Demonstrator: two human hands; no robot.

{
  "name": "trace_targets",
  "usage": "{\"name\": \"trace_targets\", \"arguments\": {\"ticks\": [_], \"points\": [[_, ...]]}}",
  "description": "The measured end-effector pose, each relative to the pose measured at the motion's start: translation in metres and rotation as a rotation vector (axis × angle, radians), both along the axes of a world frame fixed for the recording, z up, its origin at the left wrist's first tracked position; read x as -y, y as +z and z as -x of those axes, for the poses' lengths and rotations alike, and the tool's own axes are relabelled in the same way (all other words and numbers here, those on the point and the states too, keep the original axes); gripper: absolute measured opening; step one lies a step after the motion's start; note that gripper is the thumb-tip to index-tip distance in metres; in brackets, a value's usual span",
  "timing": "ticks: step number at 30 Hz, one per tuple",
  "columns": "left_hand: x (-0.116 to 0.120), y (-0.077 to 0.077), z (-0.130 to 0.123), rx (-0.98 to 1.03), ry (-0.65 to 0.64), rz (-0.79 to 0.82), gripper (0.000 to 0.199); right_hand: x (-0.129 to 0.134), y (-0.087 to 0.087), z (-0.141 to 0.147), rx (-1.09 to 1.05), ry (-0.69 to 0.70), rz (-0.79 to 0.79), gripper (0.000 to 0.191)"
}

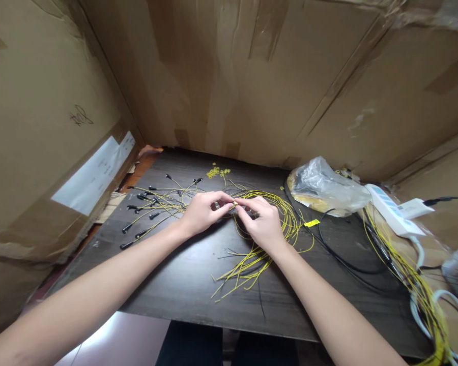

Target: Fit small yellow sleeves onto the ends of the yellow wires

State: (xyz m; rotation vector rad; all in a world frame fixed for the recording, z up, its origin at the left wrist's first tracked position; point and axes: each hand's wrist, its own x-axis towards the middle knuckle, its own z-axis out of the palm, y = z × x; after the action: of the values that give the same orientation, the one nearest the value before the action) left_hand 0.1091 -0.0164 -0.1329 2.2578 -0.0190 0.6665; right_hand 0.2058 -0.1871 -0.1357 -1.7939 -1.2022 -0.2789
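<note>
My left hand point(208, 209) and my right hand point(262, 223) meet over the middle of the dark table, fingertips almost touching. Between them both hands pinch a small yellow piece point(235, 204); the fingers cover most of it, and I cannot tell whether it is a ring or part of a wire. A coiled bundle of yellow wires point(290, 213) lies under and beside my right hand, its loose ends point(238, 274) fanning toward the front edge. Left of my left hand, several wires end in black connectors point(137, 209).
Several small yellow ring-like pieces point(217, 172) are scattered behind my hands. A clear plastic bag point(324, 185) sits at the back right, near a white power strip point(389, 208). More yellow wires point(423, 290) hang at the right edge. Cardboard walls point(221, 91) enclose the table point(164, 284).
</note>
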Motion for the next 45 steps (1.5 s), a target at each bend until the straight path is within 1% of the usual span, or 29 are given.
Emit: {"name": "trace_targets", "arguments": {"ticks": [7, 11, 15, 19, 27, 30, 36, 41, 45], "points": [[-0.0016, -0.0038, -0.0014, 0.089, -0.001, -0.100, 0.011, -0.0016, -0.0015, 0.0012, 0.065, -0.007, -0.012, 0.017], [-0.0013, -0.0028, -0.0009, 0.111, 0.007, -0.096, 0.010, -0.0020, -0.0020, 0.0013, 0.106, -0.027, 0.003, 0.017], [-0.0005, -0.0011, -0.0004, 0.093, -0.011, -0.069, 0.010, -0.0011, -0.0010, 0.0015, 0.118, -0.023, 0.031, 0.014], [0.0007, 0.0002, -0.0004, 0.046, -0.017, -0.024, 0.010, -0.0002, 0.0002, 0.0018, 0.133, -0.021, 0.021, 0.012], [0.0048, 0.0048, 0.0004, -0.065, 0.004, 0.158, 0.010, 0.0005, 0.0017, 0.0021, 0.169, -0.050, -0.003, 0.009], [0.0047, 0.0051, 0.0004, -0.073, 0.005, 0.187, 0.011, 0.0008, 0.0016, 0.0012, 0.180, -0.042, 0.002, 0.008], [0.0016, 0.0026, -0.0005, -0.018, -0.049, 0.092, 0.012, 0.0010, 0.0020, 0.0008, 0.146, 0.000, 0.035, 0.012], [-0.0020, -0.0014, -0.0007, 0.037, -0.069, -0.022, 0.013, 0.0013, 0.0022, 0.0008, 0.131, 0.002, 0.059, 0.014], [-0.0038, -0.0035, -0.0008, 0.049, -0.080, -0.076, 0.014, 0.0013, 0.0009, 0.0000, 0.123, -0.001, 0.073, 0.016]]}}
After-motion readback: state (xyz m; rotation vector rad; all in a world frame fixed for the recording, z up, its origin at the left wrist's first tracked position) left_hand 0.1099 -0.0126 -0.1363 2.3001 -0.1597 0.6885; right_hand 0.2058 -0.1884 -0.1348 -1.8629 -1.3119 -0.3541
